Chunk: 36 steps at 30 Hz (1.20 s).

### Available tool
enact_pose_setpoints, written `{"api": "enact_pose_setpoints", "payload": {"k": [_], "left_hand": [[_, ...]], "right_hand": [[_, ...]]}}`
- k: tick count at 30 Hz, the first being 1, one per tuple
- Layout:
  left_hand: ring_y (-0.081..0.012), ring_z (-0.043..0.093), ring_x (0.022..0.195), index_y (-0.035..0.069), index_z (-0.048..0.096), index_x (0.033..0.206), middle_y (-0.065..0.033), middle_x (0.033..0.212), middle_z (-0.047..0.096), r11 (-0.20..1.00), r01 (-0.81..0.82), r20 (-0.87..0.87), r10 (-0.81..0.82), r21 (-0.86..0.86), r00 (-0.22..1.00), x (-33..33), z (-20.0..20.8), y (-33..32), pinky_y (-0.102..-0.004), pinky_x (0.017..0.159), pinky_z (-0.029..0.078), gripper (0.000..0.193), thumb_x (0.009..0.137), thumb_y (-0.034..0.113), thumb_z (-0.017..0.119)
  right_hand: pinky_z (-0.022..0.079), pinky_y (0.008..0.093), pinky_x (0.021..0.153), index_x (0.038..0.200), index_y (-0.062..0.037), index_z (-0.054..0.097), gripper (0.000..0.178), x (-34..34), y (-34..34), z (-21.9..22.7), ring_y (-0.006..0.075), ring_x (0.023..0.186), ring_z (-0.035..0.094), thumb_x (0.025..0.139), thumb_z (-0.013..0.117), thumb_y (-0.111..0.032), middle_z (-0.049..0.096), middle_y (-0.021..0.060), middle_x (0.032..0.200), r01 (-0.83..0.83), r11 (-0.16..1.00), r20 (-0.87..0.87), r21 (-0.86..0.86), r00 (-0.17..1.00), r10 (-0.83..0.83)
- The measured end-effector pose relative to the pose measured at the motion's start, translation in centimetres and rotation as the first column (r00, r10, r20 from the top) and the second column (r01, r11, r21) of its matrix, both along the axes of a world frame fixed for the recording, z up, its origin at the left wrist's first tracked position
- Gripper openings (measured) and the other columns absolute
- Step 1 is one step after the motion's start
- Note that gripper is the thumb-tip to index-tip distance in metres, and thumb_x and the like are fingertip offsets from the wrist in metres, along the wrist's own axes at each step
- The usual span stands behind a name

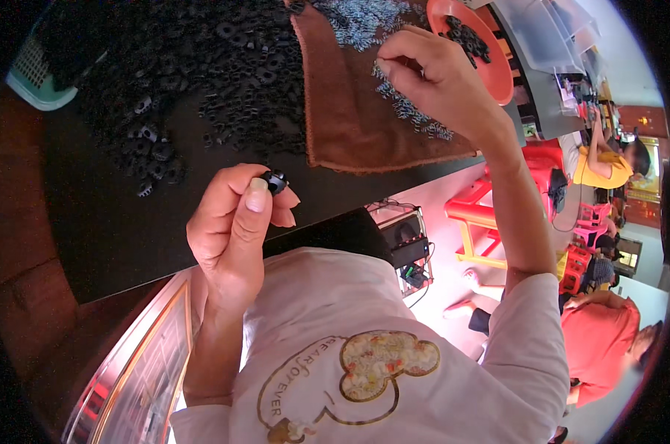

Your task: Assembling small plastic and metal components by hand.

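Note:
My left hand (235, 226) is closed in front of my shirt, at the table's near edge. Between its thumb and fingers sits a small rounded black plastic piece (276, 182) with a hole in it, like a cord lock body. My right hand (431, 78) is over the brown cloth (342, 133), thumb and forefinger pinched together. Whatever is in that pinch is too small to make out. Tiny silvery springs (413, 115) lie scattered on the cloth below it, with a denser heap of springs (361, 22) farther back.
Loose black plastic parts (246, 74) cover much of the dark table (105, 244). A red-orange basin (500, 81) holding black pieces stands at the far right, and a pale green basket (42, 96) at the far left. Red stools (472, 211) and several people are off to the right.

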<state>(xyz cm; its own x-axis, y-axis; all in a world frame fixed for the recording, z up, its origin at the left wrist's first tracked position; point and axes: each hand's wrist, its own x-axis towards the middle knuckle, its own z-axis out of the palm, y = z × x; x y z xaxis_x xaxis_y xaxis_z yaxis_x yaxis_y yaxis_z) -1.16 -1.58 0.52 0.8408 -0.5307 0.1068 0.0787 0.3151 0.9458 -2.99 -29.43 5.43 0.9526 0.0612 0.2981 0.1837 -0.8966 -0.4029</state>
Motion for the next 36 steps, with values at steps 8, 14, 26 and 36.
{"api": "enact_pose_setpoints", "payload": {"k": [8,14,26,36], "left_hand": [[-0.0072,0.053,0.066,0.000,0.058,0.099,-0.0043,0.081,0.063,1.000,0.003,0.009,-0.003,0.001,1.000,0.1,0.2,-0.2,-0.0214,0.064,0.045,0.021,0.098,0.019,0.049],[-0.0072,0.053,0.067,0.001,0.058,0.099,-0.0044,0.082,0.063,1.000,0.001,-0.008,-0.001,0.013,1.000,0.0,0.4,-0.2,-0.0213,0.064,0.045,0.021,0.098,0.019,0.048],[-0.0071,0.053,0.067,0.000,0.058,0.101,-0.0049,0.082,0.063,1.000,-0.010,-0.015,0.010,-0.001,1.000,-0.4,0.2,-0.1,-0.0213,0.064,0.045,0.020,0.098,0.017,0.049],[-0.0072,0.053,0.067,0.000,0.058,0.101,-0.0051,0.082,0.063,1.000,-0.011,0.004,0.011,0.010,1.000,-0.3,0.2,-0.1,-0.0213,0.064,0.045,0.021,0.098,0.018,0.049]], "right_hand": [[0.046,0.0338,0.062,0.087,0.0000,0.059,0.009,-0.6,-0.2,-0.2,0.0240,0.065,0.058,0.082,0.058,-0.008,0.058,0.0139,0.073,0.062,0.986,-0.036,0.156,0.998,-0.057],[0.045,0.0325,0.061,0.088,0.0001,0.058,0.010,-0.7,-0.3,-0.4,0.0219,0.063,0.057,0.084,0.058,-0.009,0.058,0.0136,0.070,0.115,0.981,-0.068,0.154,0.992,-0.106],[0.043,0.0263,0.059,0.090,-0.0020,0.055,0.005,-0.3,-0.2,-1.5,0.0133,0.064,0.053,0.087,0.055,-0.007,0.056,0.0055,0.071,0.079,0.979,0.025,0.186,0.996,-0.085],[0.043,0.0339,0.056,0.086,0.0000,0.056,0.013,-0.5,0.1,-1.0,0.0218,0.060,0.055,0.088,0.060,-0.012,0.056,0.0133,0.068,0.090,0.976,-0.067,0.199,0.995,-0.078]]}}
